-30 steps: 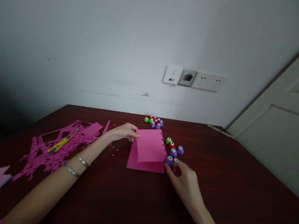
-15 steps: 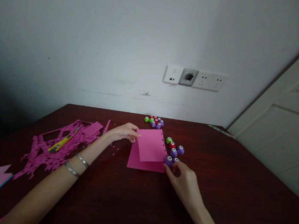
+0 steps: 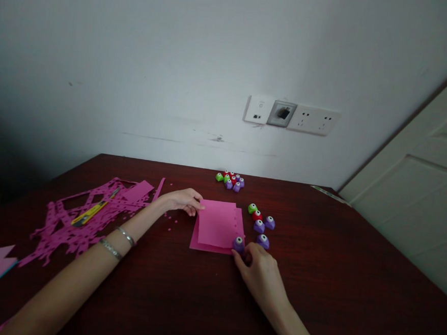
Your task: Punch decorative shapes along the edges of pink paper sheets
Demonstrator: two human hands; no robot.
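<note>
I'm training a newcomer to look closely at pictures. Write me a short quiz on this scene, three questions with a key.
1. Multiple choice: which hand has its fingers on the purple eye-topped piece at the pink paper's near corner? A) left B) both C) right
2. True or false: the yellow knife lies on the pile of pink scraps.
3. Fill in: around the left forearm are two silver ____.

Key: 1. C, the right hand. 2. True. 3. Bracelets.

Left forearm (image 3: 85, 280) wore 2 silver-coloured bangles (image 3: 111, 248): slimmer band (image 3: 127, 236) looked smooth, broader band (image 3: 107, 244) looked patterned.
</note>
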